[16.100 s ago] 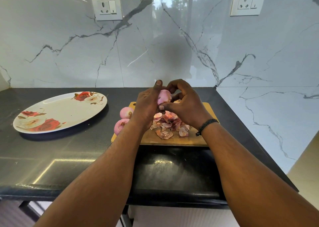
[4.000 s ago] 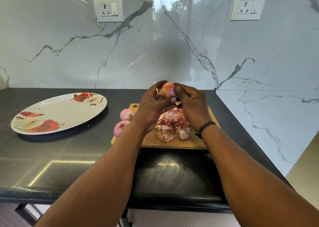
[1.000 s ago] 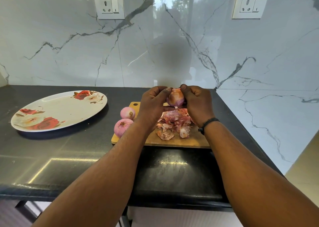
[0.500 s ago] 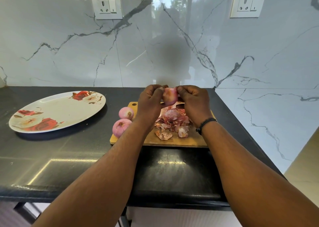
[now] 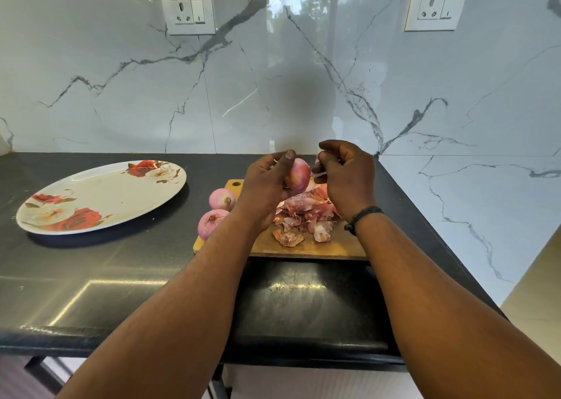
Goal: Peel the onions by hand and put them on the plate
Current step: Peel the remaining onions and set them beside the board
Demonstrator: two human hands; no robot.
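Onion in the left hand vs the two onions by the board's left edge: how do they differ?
The held onion is up in the left hand, above the cutting board; the two resting onions lie untouched at the board's left edge. The held onion has a strip of skin pulled away by the right hand; the resting pair look smooth and peeled. All three are pinkish red; none is on the plate.

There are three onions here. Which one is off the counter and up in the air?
The onion gripped in the left hand, raised above the pile of skins. The other two onions rest at the cutting board's left edge, untouched.
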